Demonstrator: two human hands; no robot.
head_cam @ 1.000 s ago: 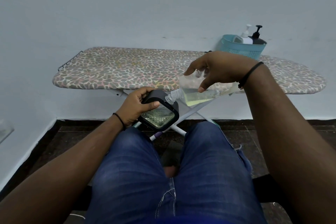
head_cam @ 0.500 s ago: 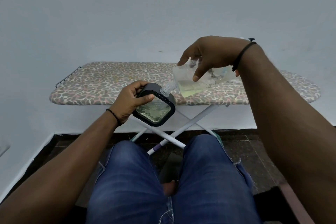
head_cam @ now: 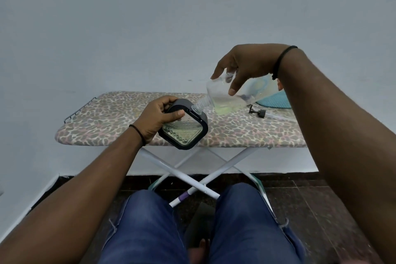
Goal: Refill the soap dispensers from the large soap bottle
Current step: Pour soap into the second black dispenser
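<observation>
head view, items left to right: ironing board, leopard-print cover, white crossed legs, against a pale wall. left hand, fingers curled around a black square soap dispenser with a clear ribbed face, held tilted above the board's near edge. large soap bottle, clear, a little yellowish liquid inside, tipped neck-down, its neck touching the dispenser's top corner. right hand, gripping the bottle from above. black pump head lying on the board. teal basket, partly hidden by the right arm.
</observation>
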